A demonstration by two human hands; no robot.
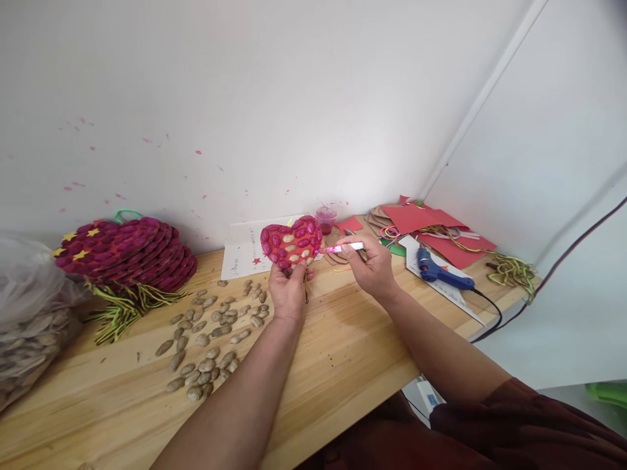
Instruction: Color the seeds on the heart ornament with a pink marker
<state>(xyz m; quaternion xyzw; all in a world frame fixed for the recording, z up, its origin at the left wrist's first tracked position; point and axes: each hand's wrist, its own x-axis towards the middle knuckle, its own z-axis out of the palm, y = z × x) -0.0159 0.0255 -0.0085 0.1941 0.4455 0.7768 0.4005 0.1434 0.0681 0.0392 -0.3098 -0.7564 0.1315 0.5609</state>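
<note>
My left hand [288, 290] grips a red heart [280, 246] by its lower edge, holding it up above the table. Peanuts cover the heart's face. Most are painted shiny magenta, while several in the middle and lower right are bare tan. In my right hand [368, 266] is a paintbrush [353, 247] with a white handle, pinched between thumb and fingers. Its pink-stained tip is at the heart's right edge. Behind them, against the wall, stands a clear plastic cup [325, 222] with pink paint in it.
Loose peanuts [215, 333] lie left of my arm. A stack of magenta peanut hearts [147, 251] and a bag of peanuts [34, 339] are farther left. To the right lie a blue glue gun [443, 273] with its cord, red paper [414, 219] and green-yellow strings [512, 271].
</note>
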